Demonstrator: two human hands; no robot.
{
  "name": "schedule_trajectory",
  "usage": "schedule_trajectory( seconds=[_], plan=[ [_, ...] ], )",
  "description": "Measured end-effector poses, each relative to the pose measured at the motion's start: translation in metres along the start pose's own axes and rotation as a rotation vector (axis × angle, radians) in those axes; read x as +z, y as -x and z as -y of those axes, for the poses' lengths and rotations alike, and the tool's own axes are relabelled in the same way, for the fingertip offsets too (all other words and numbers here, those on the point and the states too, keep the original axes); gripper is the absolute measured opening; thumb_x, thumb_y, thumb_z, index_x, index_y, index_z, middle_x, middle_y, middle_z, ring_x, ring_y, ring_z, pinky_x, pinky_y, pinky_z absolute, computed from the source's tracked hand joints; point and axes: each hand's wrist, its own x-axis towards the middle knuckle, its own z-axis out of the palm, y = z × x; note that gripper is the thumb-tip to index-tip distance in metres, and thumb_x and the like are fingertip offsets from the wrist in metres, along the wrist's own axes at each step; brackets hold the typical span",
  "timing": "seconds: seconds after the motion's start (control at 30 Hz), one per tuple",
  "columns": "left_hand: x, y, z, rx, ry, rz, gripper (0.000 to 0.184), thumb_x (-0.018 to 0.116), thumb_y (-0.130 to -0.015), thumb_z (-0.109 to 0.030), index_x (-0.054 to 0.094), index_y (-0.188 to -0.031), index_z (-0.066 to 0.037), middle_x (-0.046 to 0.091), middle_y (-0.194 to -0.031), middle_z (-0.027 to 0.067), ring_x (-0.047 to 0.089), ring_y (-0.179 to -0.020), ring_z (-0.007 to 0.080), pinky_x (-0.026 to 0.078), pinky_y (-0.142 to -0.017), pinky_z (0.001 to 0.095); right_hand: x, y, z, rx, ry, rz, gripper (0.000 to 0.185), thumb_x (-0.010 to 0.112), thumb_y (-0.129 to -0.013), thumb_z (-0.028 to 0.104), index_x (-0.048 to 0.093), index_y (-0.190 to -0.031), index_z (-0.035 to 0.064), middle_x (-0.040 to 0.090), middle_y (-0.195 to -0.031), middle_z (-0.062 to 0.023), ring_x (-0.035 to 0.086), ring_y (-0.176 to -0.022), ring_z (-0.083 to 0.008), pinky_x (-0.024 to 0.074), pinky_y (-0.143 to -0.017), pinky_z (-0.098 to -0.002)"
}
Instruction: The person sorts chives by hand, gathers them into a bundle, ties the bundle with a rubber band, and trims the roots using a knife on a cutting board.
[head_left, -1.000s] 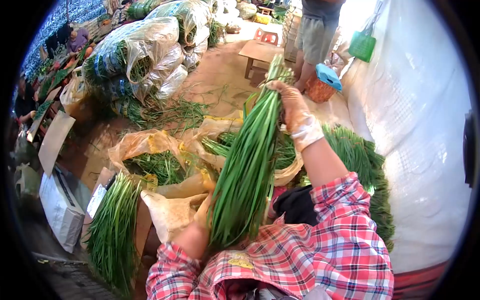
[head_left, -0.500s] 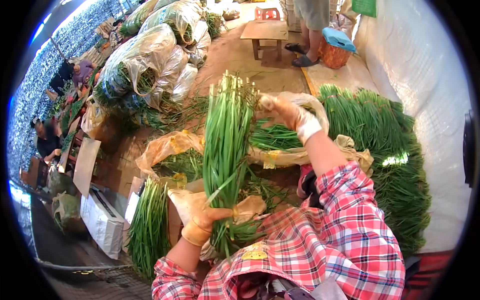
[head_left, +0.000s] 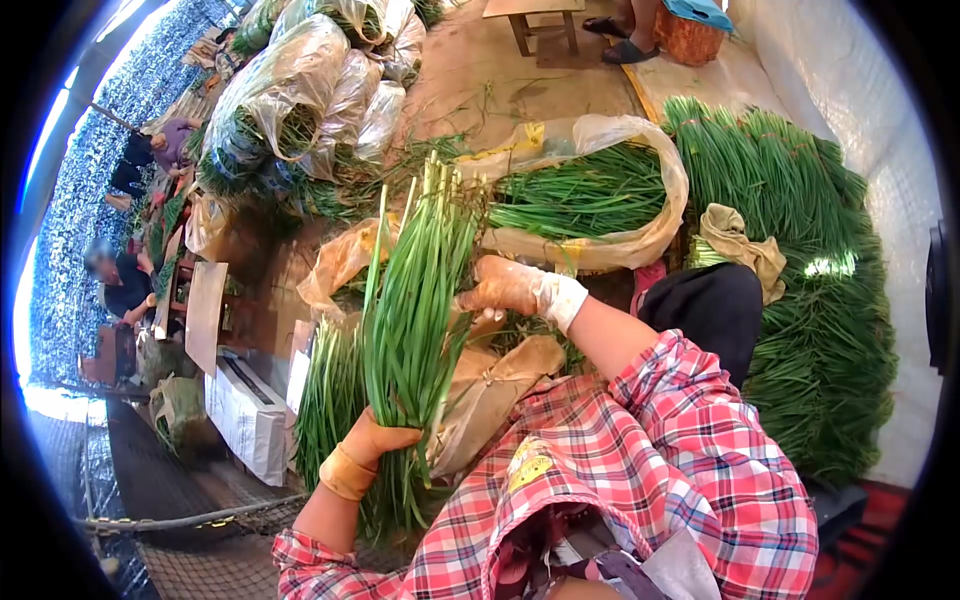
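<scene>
While my left hand (head_left: 378, 440) closes around the leafy lower part of a bunch (head_left: 420, 300), pale stem ends up, my right hand (head_left: 508, 288) is apart from it, fingers at the bunch's right side; whether they pinch anything, I cannot tell. Snug but gentle pressure should hold the stems together without bruising leaves. Just beyond my lap lies a crumpled sack (head_left: 500, 385), then an open bag (head_left: 675, 190) of greens, with more greens (head_left: 820, 375) heaped to my right. Farther off, brown floor (head_left: 475, 75) runs past wrapped bales (head_left: 305, 70) to a low table (head_left: 530, 8) and someone's sandalled feet (head_left: 630, 52).
</scene>
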Motion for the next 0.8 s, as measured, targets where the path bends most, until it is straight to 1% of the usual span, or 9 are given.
schedule_trajectory(
  seconds=[0.07, 0.17, 0.4, 0.47, 0.57, 0.63, 0.67, 0.7, 0.8],
  plan=[
    [0.016, 0.01, -0.012, -0.002, 0.079, 0.004, 0.048, 0.066, -0.066, -0.001, 0.058, -0.113, 0.0, 0.065, -0.101, 0.0069, 0.061, -0.09, 0.017, 0.047, -0.081, 0.0299, -0.006, 0.001, -0.011, 0.119, -0.08, -0.151, 0.028, 0.065, -0.081, 0.022, 0.062, -0.092, -0.0032, 0.06, -0.065, -0.0051, 0.053, -0.048, -0.0114, 0.0448, -0.045, -0.0247],
    [0.02, 0.015, -0.01, -0.064, 0.092, -0.043, 0.042, 0.066, -0.065, -0.005, 0.061, -0.106, -0.001, 0.066, -0.085, 0.0075, 0.061, -0.068, 0.0142, 0.048, -0.058, 0.0237, -0.035, 0.001, -0.028, 0.031, 0.064, -0.284, 0.022, 0.06, -0.082, 0.019, 0.062, -0.096, 0.0017, 0.06, -0.068, -0.0041, 0.051, -0.048, -0.0108, 0.044, -0.043, -0.0256],
    [0.017, 0.033, 0.002, -0.209, 0.049, -0.057, 0.038, 0.068, -0.065, 0.002, 0.062, -0.102, -0.001, 0.067, -0.086, 0.0064, 0.062, -0.073, 0.0145, 0.05, -0.062, 0.0268, -0.158, 0.032, -0.053, 0.021, -0.398, -1.046, 0.02, 0.046, -0.087, 0.004, 0.062, -0.098, 0.0033, 0.062, -0.076, -0.007, 0.058, -0.059, -0.0165, 0.0485, -0.052, -0.0307],
    [0.008, 0.035, 0.018, -0.172, 0.025, -0.036, 0.033, 0.068, -0.07, 0.001, 0.062, -0.102, -0.002, 0.066, -0.087, 0.0058, 0.063, -0.072, 0.0151, 0.052, -0.062, 0.0272, -0.176, 0.044, -0.051, -0.149, -0.466, -0.872, 0.02, 0.047, -0.088, 0.007, 0.06, -0.103, 0.0022, 0.064, -0.089, -0.0072, 0.059, -0.069, -0.0182, 0.0502, -0.057, -0.0324],
    [0.01, 0.03, 0.016, -0.035, 0.013, -0.01, 0.033, 0.07, -0.069, 0.002, 0.062, -0.101, -0.001, 0.066, -0.087, 0.0052, 0.062, -0.075, 0.0157, 0.051, -0.069, 0.03, -0.128, 0.043, -0.026, -0.219, -0.597, -0.325, 0.057, 0.06, -0.077, 0.004, 0.043, -0.132, 0.0064, 0.064, -0.1, -0.0113, 0.062, -0.078, -0.0184, 0.0518, -0.066, -0.0324],
    [0.012, 0.023, 0.017, 0.027, -0.126, -0.068, 0.031, 0.069, -0.07, 0.003, 0.061, -0.1, 0.0, 0.066, -0.085, 0.0055, 0.062, -0.074, 0.0154, 0.051, -0.068, 0.0295, -0.081, 0.029, -0.005, 0.032, -0.255, -0.071, 0.082, 0.07, -0.068, 0.01, 0.031, -0.14, 0.0088, 0.062, -0.105, -0.0134, 0.06, -0.088, -0.0183, 0.05, -0.076, -0.0332],
    [0.012, 0.02, 0.019, 0.09, -0.263, -0.127, 0.029, 0.068, -0.071, 0.004, 0.061, -0.098, 0.0, 0.066, -0.084, 0.0059, 0.062, -0.073, 0.0152, 0.051, -0.066, 0.029, -0.048, 0.009, -0.017, -0.301, -0.199, -0.214, 0.085, 0.073, -0.064, 0.015, 0.033, -0.137, 0.004, 0.063, -0.097, -0.0156, 0.059, -0.077, -0.0187, 0.0493, -0.074, -0.0281],
    [0.006, 0.019, 0.023, -0.028, -0.139, -0.067, 0.026, 0.068, -0.071, 0.004, 0.061, -0.096, 0.001, 0.065, -0.081, 0.0065, 0.062, -0.068, 0.0155, 0.051, -0.062, 0.0283, -0.043, -0.01, -0.028, -0.359, 0.053, -0.235, 0.081, 0.073, -0.063, 0.019, 0.038, -0.134, 0.0018, 0.063, -0.098, -0.0157, 0.057, -0.083, -0.0202, 0.0464, -0.079, -0.0274],
    [0.007, 0.026, 0.013, -0.137, -0.029, -0.109, 0.028, 0.069, -0.07, 0.003, 0.06, -0.095, 0.0, 0.065, -0.079, 0.0064, 0.061, -0.063, 0.015, 0.05, -0.059, 0.0272, -0.039, -0.013, -0.01, -0.071, 0.337, -0.332, 0.065, 0.074, -0.067, 0.029, 0.053, -0.122, -0.0006, 0.058, -0.114, -0.0221, 0.056, -0.104, -0.032, 0.0411, -0.095, -0.0337]
  ],
)
